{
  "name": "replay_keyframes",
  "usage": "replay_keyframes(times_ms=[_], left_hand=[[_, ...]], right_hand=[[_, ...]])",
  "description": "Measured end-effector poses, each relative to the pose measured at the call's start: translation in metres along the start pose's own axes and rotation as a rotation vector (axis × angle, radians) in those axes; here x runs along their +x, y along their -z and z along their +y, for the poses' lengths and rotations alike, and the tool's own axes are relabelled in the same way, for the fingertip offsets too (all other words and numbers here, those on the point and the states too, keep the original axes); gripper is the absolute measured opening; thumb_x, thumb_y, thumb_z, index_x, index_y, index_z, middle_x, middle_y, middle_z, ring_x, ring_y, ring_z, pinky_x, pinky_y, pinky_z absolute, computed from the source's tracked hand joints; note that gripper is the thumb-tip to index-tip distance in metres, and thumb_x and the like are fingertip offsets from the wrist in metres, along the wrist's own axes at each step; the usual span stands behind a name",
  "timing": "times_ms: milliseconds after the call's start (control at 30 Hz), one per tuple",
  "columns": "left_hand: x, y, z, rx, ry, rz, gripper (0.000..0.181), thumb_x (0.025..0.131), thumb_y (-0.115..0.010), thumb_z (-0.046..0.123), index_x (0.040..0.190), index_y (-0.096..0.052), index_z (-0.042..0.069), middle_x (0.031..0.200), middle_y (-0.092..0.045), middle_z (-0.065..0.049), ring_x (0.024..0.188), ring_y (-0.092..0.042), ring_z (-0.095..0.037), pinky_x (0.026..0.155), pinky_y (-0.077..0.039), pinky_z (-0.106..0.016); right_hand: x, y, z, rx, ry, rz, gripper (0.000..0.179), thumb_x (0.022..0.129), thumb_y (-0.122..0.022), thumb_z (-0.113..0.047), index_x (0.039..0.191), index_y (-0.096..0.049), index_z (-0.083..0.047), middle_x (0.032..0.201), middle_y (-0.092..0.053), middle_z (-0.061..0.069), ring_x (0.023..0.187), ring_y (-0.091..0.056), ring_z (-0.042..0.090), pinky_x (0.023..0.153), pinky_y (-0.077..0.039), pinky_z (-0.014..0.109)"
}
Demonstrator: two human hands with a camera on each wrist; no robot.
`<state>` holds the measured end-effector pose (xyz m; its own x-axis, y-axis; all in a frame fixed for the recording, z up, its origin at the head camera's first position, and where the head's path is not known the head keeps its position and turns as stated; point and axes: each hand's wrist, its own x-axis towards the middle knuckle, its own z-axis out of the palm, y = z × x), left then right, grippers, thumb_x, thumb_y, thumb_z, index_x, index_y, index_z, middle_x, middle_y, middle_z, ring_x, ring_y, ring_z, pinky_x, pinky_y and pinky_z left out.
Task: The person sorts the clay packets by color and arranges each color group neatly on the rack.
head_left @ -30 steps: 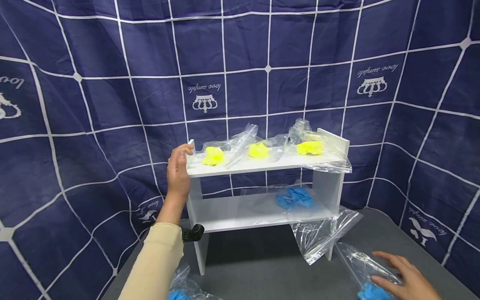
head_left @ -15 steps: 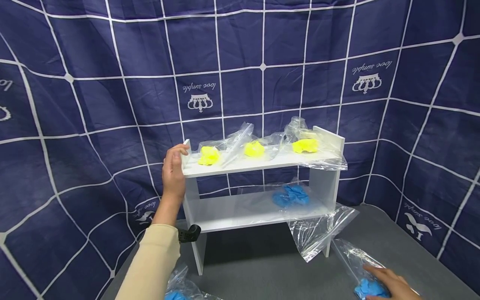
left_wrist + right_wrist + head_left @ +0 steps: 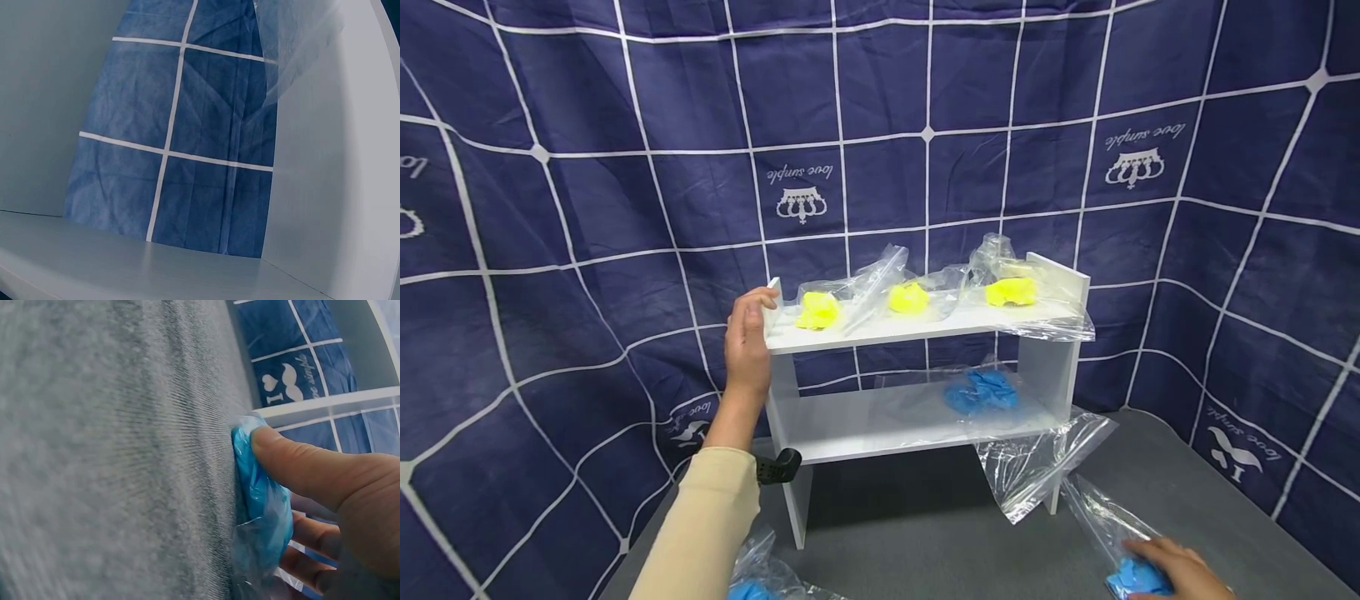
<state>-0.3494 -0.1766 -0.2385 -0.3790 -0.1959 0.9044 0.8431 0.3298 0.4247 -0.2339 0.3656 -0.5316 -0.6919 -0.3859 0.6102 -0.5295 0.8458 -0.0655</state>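
Observation:
My left hand [image 3: 748, 343] grips the upper left side panel of a white two-tier shelf [image 3: 880, 433], fingertips over its edge. In the left wrist view only the shelf's inner panels [image 3: 312, 156] show, not the hand. At the lower right of the head view, my right hand [image 3: 1180, 571] is at a clear zip bag [image 3: 1105, 517] with a crumpled blue wad [image 3: 1137, 577] inside, lying on the grey surface. The right wrist view shows the thumb [image 3: 300, 459] on one side of the bagged blue wad [image 3: 253, 481] and curled fingers on the other.
Clear bags with yellow wads [image 3: 818, 310] line the top tier. Another blue wad in a bag [image 3: 988, 392] sits on the lower tier, its bag end [image 3: 1026, 483] hanging over the front. A further blue bag [image 3: 756, 575] lies at front left. Blue curtain [image 3: 587, 333] surrounds the shelf.
My right hand has moved left and down onto the bag with the blue wad and closed around it. The left hand stays on the shelf panel; the head view has shifted slightly.

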Motion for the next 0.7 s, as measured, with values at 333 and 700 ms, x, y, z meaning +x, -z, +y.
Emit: replay_keyframes(times_ms=[333,700], left_hand=[[0.001,0.003,-0.020,0.020,-0.021,0.000,0.033,0.100,-0.033,0.020,0.096,-0.053,-0.006,0.116,-0.062,-0.018,0.111,-0.051,-0.001,0.098,-0.026,-0.025],[0.000,0.003,-0.017,0.036,0.010,-0.013,0.034,0.100,-0.032,0.022,0.096,-0.052,-0.005,0.117,-0.062,-0.016,0.114,-0.050,-0.006,0.101,-0.025,-0.027]], right_hand=[[0.010,0.005,0.000,0.137,0.051,-0.122,0.050,0.065,-0.085,-0.031,0.109,-0.065,-0.016,0.087,-0.061,-0.008,0.079,-0.049,-0.010,0.056,-0.039,0.020],[0.013,0.009,-0.014,0.201,-0.021,-0.187,0.041,0.064,-0.085,-0.026,0.101,-0.068,-0.023,0.094,-0.062,-0.024,0.082,-0.050,-0.013,0.058,-0.039,0.018]])
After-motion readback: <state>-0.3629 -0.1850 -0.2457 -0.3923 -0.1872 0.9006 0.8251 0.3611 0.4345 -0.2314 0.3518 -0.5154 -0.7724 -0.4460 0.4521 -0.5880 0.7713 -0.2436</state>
